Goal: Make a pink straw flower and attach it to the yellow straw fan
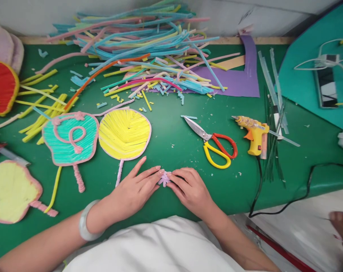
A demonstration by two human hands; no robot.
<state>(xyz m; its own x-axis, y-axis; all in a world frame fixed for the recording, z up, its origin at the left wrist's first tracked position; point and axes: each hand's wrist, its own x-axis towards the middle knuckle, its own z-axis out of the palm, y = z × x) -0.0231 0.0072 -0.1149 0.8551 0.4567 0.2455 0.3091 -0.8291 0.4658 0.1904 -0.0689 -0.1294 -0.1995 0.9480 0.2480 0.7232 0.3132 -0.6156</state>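
Between my two hands, low over the green table, is a small lilac flower shape [164, 179] with several petals, which looks bent from pipe cleaner. My left hand [141, 187] pinches its left side between thumb and fingers, with the index finger raised. On the other side, my right hand [190, 189] grips the flower with its fingertips. A yellow round fan [125, 134] with a pink rim and lilac handle lies just beyond my left hand. Scissors [209, 141] with one red and one yellow handle rest beyond my right hand, blades partly hidden by nothing.
A yellow glue gun [253, 132] lies at the right, its black cord [258, 189] trailing off the table edge. Pipe cleaners [137, 41] are heaped at the back over purple sheet [236, 85]. A teal fan [70, 139] lies left. A phone [326, 87] rests on a teal board [298, 68].
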